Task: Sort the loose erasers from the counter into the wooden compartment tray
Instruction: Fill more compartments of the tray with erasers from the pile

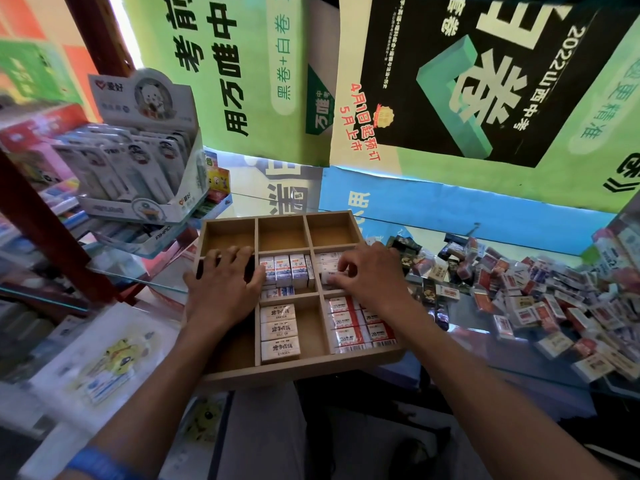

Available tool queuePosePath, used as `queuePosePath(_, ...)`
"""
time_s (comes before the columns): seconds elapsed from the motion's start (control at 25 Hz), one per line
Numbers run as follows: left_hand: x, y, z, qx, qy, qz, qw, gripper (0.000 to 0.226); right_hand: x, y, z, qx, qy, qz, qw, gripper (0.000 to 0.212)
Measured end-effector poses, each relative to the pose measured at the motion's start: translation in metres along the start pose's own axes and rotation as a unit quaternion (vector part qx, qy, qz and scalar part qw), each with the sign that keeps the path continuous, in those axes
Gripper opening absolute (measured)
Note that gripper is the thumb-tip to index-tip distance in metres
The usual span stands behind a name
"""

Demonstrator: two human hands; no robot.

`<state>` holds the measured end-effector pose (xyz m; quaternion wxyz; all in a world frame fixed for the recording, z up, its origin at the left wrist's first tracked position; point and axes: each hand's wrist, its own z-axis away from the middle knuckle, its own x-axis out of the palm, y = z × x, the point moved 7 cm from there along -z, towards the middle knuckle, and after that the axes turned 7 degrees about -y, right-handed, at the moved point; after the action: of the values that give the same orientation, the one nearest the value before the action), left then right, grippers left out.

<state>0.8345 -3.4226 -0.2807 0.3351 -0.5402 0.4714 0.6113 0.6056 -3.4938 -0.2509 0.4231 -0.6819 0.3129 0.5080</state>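
Fingers of the right hand (367, 275) curled, seemingly pinching a small paper-wrapped eraser (330, 274) inside the square-celled wooden tray (304, 370). The left hand (223, 282) lay flat, fingers straight, on the tray's left cells.

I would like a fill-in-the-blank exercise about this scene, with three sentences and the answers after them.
1. The three compartments in the back row of the tray are all ____.
2. The pile of loose erasers lies on the ____ side of the tray.
3. The right hand reaches into the ____ row of the tray, while the left hand rests on the tray.

Answers: empty; right; middle
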Motion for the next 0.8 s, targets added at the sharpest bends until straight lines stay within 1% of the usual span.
queuePosePath(0.16,0.000,-0.001,0.000,-0.001,0.000,0.000,1.000,0.050,0.001,-0.002,-0.004,-0.022,-0.047,-0.037,0.998,0.024)
queuePosePath(0.24,-0.001,-0.001,0.001,-0.001,0.000,-0.002,1.000,0.049,0.000,0.000,-0.007,-0.024,-0.064,-0.056,0.996,0.022)
queuePosePath(0.32,-0.001,0.000,0.001,0.001,0.002,0.000,1.000,0.049,0.001,0.001,-0.008,-0.030,-0.070,-0.044,0.996,0.021)
queuePosePath(0.44,-0.001,0.001,0.001,0.002,0.001,0.000,1.000,0.049,-0.002,-0.005,-0.009,-0.032,-0.044,-0.003,0.999,0.016)
queuePosePath(0.56,-0.001,0.001,0.001,-0.001,0.000,0.000,1.000,0.049,0.004,-0.010,-0.007,-0.062,-0.045,0.004,0.997,0.016)
queuePosePath(0.6,-0.002,0.001,0.001,-0.001,-0.001,0.001,1.000,0.049,0.002,-0.007,-0.006,-0.063,-0.027,-0.014,0.998,0.017)
queuePosePath(0.68,-0.002,0.002,0.002,0.000,-0.005,0.003,1.000,0.049,-0.014,0.015,-0.012,0.000,0.063,-0.084,0.994,0.015)
queuePosePath(0.72,-0.002,0.002,0.002,-0.001,-0.004,0.004,1.000,0.048,-0.020,0.030,-0.015,0.042,0.087,-0.107,0.990,0.019)
queuePosePath(0.76,-0.003,0.001,0.003,-0.002,-0.003,0.004,1.000,0.048,-0.019,0.042,-0.020,0.073,0.063,-0.100,0.990,0.028)
queuePosePath(0.8,-0.003,0.002,0.003,-0.002,-0.003,0.003,1.000,0.048,-0.013,0.051,-0.025,0.081,0.004,-0.067,0.994,0.039)
